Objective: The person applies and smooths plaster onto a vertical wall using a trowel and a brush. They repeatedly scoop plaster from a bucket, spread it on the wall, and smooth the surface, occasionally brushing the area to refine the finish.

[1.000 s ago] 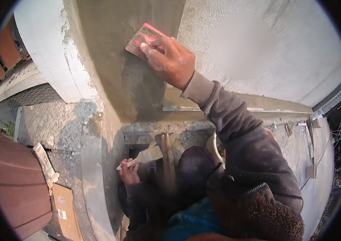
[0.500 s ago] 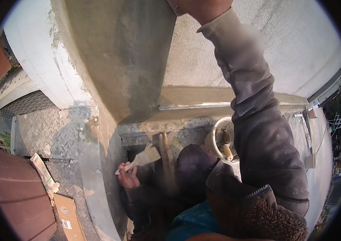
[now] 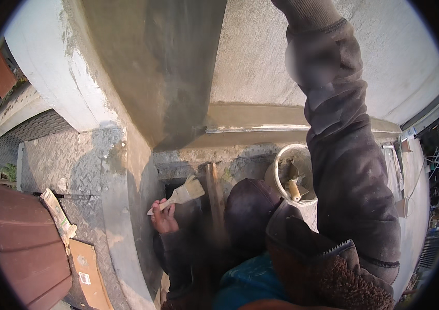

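Currently: left hand [image 3: 164, 219] is clenching flat pale-wood-handled brush [image 3: 180, 196] low by grey wet-plastered wall [image 3: 168, 77] | right hand is reaching out of view, grip unknowable | risk: bristles smearing fresh plaster.

My right hand is out of sight past the top edge; only my right sleeve [image 3: 349, 155] shows, and a smudged patch blurs its upper part. My left hand [image 3: 165, 219] is half in shadow, so I cannot make out how my fingers close on the brush [image 3: 180, 196]. The trowel [image 3: 293, 187] in the white bucket [image 3: 281, 160] has its blade buried, and my sleeve covers the bucket's right side. The cardboard box [image 3: 87, 274] and red-brown bin [image 3: 18, 243] run off the rim. The wooden post [image 3: 213, 191] fades into darkness below.
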`<act>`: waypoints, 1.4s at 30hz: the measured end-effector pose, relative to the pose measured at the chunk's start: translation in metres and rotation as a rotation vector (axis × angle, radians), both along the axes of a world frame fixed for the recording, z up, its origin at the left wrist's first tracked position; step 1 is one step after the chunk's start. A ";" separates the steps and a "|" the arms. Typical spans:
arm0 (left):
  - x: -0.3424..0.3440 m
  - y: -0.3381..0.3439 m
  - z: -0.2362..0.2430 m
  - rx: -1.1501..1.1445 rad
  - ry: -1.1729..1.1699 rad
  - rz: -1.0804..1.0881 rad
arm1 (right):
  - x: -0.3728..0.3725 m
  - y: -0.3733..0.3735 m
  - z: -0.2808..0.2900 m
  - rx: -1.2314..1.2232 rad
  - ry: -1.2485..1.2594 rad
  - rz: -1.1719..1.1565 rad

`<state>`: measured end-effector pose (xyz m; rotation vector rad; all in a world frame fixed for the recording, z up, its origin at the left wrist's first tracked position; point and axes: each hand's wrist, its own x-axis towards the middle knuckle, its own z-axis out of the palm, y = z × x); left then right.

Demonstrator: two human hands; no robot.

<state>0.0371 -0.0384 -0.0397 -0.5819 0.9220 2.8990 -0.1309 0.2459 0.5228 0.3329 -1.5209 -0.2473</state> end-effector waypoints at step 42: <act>-0.006 -0.024 0.010 -0.256 -0.030 0.028 | 0.356 0.249 -0.404 -2.495 -2.003 1.173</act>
